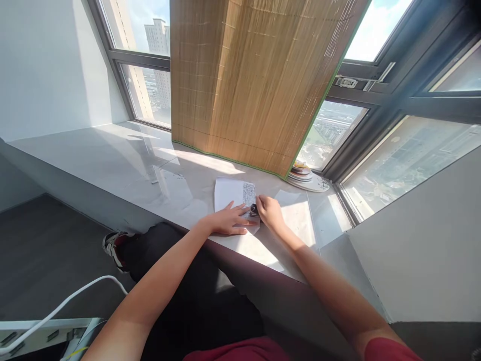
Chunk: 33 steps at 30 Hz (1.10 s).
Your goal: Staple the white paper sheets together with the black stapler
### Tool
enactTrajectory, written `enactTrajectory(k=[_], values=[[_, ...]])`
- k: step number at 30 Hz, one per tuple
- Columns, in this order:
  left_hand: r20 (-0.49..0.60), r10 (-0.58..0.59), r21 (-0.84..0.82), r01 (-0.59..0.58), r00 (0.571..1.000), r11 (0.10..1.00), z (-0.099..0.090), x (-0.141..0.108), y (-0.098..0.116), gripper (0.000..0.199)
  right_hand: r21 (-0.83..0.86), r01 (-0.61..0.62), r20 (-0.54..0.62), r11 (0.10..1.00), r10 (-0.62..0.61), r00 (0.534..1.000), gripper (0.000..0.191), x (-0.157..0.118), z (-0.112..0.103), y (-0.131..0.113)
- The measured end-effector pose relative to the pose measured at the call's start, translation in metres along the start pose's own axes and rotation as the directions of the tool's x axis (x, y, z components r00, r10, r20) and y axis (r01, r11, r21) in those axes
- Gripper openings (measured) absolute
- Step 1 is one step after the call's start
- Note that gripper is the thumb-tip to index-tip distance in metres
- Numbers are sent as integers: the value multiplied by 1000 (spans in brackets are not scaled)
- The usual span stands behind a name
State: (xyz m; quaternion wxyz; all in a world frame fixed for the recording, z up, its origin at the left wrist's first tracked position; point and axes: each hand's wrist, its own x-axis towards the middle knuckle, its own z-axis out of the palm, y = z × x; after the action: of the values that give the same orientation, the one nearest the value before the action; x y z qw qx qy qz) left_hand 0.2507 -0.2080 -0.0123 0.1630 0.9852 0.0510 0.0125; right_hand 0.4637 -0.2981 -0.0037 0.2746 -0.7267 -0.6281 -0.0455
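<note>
On the pale sill lies a white sheet of paper (228, 190) with a dense block of small black marks on its right side. My left hand (228, 220) rests flat on its lower part, fingers spread. Closed like a fist, my right hand (269, 210) is at the paper's right edge, gripping a small black object (254, 210) with a shiny part. That object sits against the paper, close to my left fingertips. Its exact kind is too small to make out, and my right fingers partly hide it.
A bamboo blind (240, 85) hangs over the window behind the sill (124, 155). Stacked plates (301, 173) and a flat white board (319, 184) stand at the right corner. A white cable (78, 290) loops at lower left, beside a white frame (48, 326).
</note>
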Motion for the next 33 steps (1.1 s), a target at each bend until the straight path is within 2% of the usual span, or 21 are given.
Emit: enactTrajectory(k=[4, 6, 8, 10, 13, 16, 18, 19, 21, 23, 25, 26, 27, 28, 29, 30, 31, 33], values=[[22, -7, 0, 7, 1000, 1000, 0, -1, 0, 52, -58, 36, -6, 998, -37, 999, 42, 6, -6, 11], [27, -7, 0, 7, 1000, 1000, -1, -1, 0, 52, -60, 107, 65, 993, -103, 993, 42, 7, -11, 17], [30, -6, -1, 6, 1000, 1000, -1, -2, 0, 52, 5, 253, 204, 968, -248, 947, 37, 8, -19, 25], [37, -5, -4, 5, 999, 1000, 0, -2, 0, 52, 81, 358, 331, 930, -364, 871, 29, 8, -27, 35], [38, -9, -14, 10, 999, 1000, 0, -3, -2, 57, 120, 333, 435, 935, -351, 829, 28, 11, -38, 54], [28, -36, -22, 36, 999, 999, 1, -3, -4, 64, 116, 196, 487, 974, -227, 843, 25, 18, -45, 78], [33, -49, -19, 50, 998, 999, 2, -2, -5, 64, -10, 40, 443, 999, -32, 896, 23, 22, -47, 92], [39, -51, -16, 52, 998, 999, 3, -1, -4, 63, -97, -60, 377, 993, 93, 922, 22, 24, -48, 96], [46, -42, -6, 42, 998, 999, 5, 2, -2, 62, -200, -251, 195, 947, 289, 937, 20, 25, -46, 96], [-7, -21, 24, 21, 1000, 999, 6, 4, 0, 59, -144, -306, 54, 941, 316, 947, 18, 25, -42, 85], [-210, -45, 56, 58, 977, 997, 0, 2, -3, 52, -12, -193, 3, 981, 193, 981, 19, 23, -35, 62], [-371, -99, 51, 127, 923, 991, -7, -2, -8, 46, 55, -104, 6, 993, 103, 995, 21, 20, -30, 48], [-544, -183, 16, 228, 819, 973, -16, -8, -16, 43, 113, -30, 16, 993, 29, 999, 23, 17, -24, 34], [-695, -290, -62, 347, 658, 936, -26, -17, -28, 42, 167, 25, 33, 986, -31, 999, 25, 13, -18, 20], [-797, -402, -171, 470, 450, 866, -38, -28, -43, 43, 217, 68, 57, 974, -83, 995, 26, 9, -12, 7], [-833, -487, -275, 567, 263, 777, -49, -42, -60, 41, 249, 103, 75, 963, -126, 989, 25, 5, -6, -4], [-828, -548, -358, 640, 118, 680, -59, -57, -79, 37, 268, 131, 91, 954, -161, 983, 23, 1, -1, -12], [-757, -652, -456, 753, -48, 475, -74, -87, -117, 35, 273, 158, 142, 949, -202, 969, 19, -4, 5, -22]])
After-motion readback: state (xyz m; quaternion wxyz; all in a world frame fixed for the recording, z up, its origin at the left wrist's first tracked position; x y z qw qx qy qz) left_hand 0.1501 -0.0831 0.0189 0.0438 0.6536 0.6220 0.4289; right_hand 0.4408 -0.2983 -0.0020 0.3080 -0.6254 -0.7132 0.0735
